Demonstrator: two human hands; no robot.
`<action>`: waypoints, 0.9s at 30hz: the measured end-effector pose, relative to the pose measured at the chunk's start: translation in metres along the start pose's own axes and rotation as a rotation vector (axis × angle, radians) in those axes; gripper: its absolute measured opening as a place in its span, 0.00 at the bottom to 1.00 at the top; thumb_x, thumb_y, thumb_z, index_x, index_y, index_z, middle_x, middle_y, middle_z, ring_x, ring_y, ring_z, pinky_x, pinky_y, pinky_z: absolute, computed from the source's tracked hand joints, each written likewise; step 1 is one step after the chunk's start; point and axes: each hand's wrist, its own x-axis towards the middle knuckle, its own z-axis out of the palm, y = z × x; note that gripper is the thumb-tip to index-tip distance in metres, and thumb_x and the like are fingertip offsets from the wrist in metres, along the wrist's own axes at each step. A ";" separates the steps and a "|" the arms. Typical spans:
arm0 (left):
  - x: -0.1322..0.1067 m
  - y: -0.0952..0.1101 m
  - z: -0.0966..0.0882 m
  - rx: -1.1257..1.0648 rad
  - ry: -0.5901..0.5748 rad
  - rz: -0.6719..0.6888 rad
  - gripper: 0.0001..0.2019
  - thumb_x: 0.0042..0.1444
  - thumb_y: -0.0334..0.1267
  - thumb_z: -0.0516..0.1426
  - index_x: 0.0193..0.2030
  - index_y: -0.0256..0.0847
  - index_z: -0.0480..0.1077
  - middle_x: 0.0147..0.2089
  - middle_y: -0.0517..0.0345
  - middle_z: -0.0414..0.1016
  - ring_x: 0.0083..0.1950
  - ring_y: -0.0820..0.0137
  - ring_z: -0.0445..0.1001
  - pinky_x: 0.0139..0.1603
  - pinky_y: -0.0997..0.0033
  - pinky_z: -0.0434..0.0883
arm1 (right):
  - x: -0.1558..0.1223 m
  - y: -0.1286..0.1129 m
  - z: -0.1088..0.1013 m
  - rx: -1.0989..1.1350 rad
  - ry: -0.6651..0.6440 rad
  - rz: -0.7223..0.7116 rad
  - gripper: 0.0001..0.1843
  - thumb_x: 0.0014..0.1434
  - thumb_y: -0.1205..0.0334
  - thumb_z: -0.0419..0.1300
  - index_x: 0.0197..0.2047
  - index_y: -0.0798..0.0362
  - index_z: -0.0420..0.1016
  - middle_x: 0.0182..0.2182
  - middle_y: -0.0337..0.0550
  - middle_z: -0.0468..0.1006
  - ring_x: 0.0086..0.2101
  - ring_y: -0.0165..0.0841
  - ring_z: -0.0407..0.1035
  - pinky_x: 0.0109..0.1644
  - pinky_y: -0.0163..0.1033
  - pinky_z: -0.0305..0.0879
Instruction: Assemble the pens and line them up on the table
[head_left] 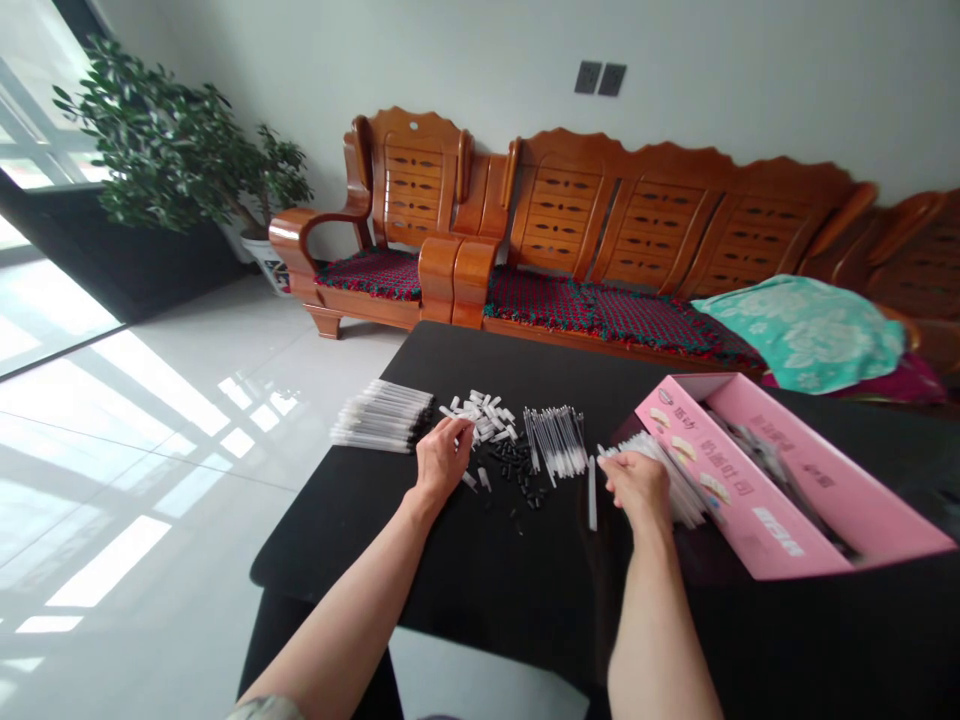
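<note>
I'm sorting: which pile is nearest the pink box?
The pale tubes by the right hand; the thin rods, white pieces, black pieces and dark-ended sticks lie farther left.

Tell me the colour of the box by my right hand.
The box is mainly pink, seen best in the head view.

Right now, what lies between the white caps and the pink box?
In the head view, the thin rods, a lone pale tube and, at the right hand, the pile of pale tubes lie between the white caps and the pink box.
</note>
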 end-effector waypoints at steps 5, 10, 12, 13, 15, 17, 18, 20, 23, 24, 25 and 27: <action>0.000 -0.003 0.000 0.013 0.024 0.013 0.13 0.65 0.42 0.51 0.39 0.42 0.76 0.34 0.57 0.75 0.30 0.74 0.70 0.34 0.76 0.62 | -0.007 -0.003 0.001 -0.218 -0.215 0.074 0.15 0.35 0.61 0.72 0.15 0.51 0.67 0.05 0.32 0.63 0.05 0.26 0.54 0.09 0.29 0.42; 0.000 0.000 0.001 0.012 0.024 0.041 0.13 0.64 0.41 0.51 0.37 0.41 0.75 0.33 0.57 0.74 0.30 0.74 0.70 0.33 0.76 0.62 | -0.009 -0.009 -0.001 -0.229 -0.232 0.144 0.12 0.41 0.64 0.65 0.15 0.52 0.66 0.05 0.34 0.64 0.05 0.26 0.54 0.08 0.29 0.41; 0.000 0.000 0.000 0.011 0.011 0.029 0.13 0.64 0.41 0.51 0.38 0.41 0.75 0.34 0.57 0.75 0.31 0.74 0.71 0.34 0.77 0.62 | -0.008 -0.013 0.003 -0.070 -0.136 0.122 0.11 0.45 0.61 0.63 0.18 0.52 0.67 0.07 0.34 0.65 0.06 0.26 0.55 0.08 0.29 0.43; 0.000 0.000 0.000 0.011 -0.001 0.020 0.13 0.64 0.41 0.51 0.38 0.42 0.75 0.34 0.57 0.75 0.32 0.73 0.71 0.34 0.77 0.63 | -0.008 -0.015 0.007 0.052 -0.076 0.101 0.10 0.47 0.59 0.62 0.20 0.52 0.67 0.09 0.34 0.66 0.07 0.26 0.56 0.08 0.29 0.43; 0.000 0.000 0.001 0.006 -0.034 0.005 0.12 0.64 0.40 0.51 0.40 0.43 0.76 0.36 0.57 0.75 0.32 0.73 0.72 0.35 0.76 0.64 | -0.009 -0.018 0.020 0.316 0.024 0.040 0.11 0.49 0.55 0.62 0.23 0.52 0.68 0.10 0.32 0.66 0.09 0.26 0.56 0.09 0.29 0.44; -0.001 0.001 0.002 0.002 -0.073 -0.002 0.10 0.63 0.40 0.53 0.41 0.44 0.76 0.37 0.57 0.76 0.33 0.73 0.72 0.36 0.76 0.65 | -0.011 -0.019 0.036 0.437 0.041 -0.001 0.12 0.50 0.54 0.62 0.24 0.52 0.68 0.10 0.31 0.64 0.09 0.26 0.56 0.10 0.30 0.45; -0.001 0.002 0.003 0.001 -0.091 -0.001 0.10 0.62 0.39 0.53 0.42 0.44 0.76 0.38 0.57 0.76 0.34 0.72 0.72 0.36 0.76 0.65 | -0.012 -0.019 0.044 0.440 0.049 -0.024 0.12 0.51 0.53 0.61 0.25 0.52 0.68 0.11 0.30 0.64 0.09 0.26 0.54 0.11 0.30 0.46; 0.000 0.007 0.005 0.007 -0.128 0.005 0.08 0.60 0.39 0.55 0.42 0.45 0.76 0.40 0.57 0.76 0.34 0.72 0.73 0.37 0.75 0.65 | -0.015 -0.016 0.056 0.367 0.102 -0.110 0.13 0.52 0.51 0.61 0.26 0.53 0.69 0.11 0.31 0.64 0.11 0.26 0.55 0.15 0.32 0.51; 0.005 0.019 0.011 0.040 -0.213 0.021 0.08 0.59 0.39 0.57 0.41 0.46 0.77 0.42 0.57 0.76 0.36 0.71 0.74 0.38 0.73 0.66 | -0.017 -0.008 0.061 0.184 0.209 -0.251 0.14 0.53 0.50 0.61 0.30 0.54 0.73 0.16 0.36 0.71 0.18 0.31 0.65 0.25 0.35 0.62; 0.008 0.025 0.013 0.052 -0.244 0.024 0.08 0.58 0.40 0.58 0.42 0.46 0.77 0.43 0.57 0.76 0.37 0.70 0.74 0.39 0.72 0.66 | -0.017 -0.006 0.061 0.135 0.252 -0.283 0.15 0.54 0.50 0.60 0.31 0.54 0.73 0.18 0.38 0.73 0.20 0.33 0.66 0.27 0.36 0.63; 0.011 0.031 0.017 0.062 -0.273 0.024 0.08 0.58 0.40 0.58 0.42 0.47 0.77 0.44 0.57 0.76 0.38 0.69 0.74 0.40 0.71 0.66 | -0.017 -0.003 0.059 0.093 0.292 -0.310 0.15 0.54 0.50 0.59 0.31 0.55 0.73 0.19 0.40 0.74 0.21 0.34 0.67 0.29 0.37 0.63; 0.016 0.043 0.026 0.082 -0.311 0.019 0.09 0.57 0.42 0.59 0.42 0.47 0.77 0.46 0.56 0.76 0.41 0.67 0.75 0.42 0.70 0.67 | -0.017 0.001 0.056 0.037 0.344 -0.342 0.15 0.56 0.49 0.59 0.31 0.55 0.73 0.20 0.43 0.75 0.23 0.35 0.68 0.31 0.38 0.63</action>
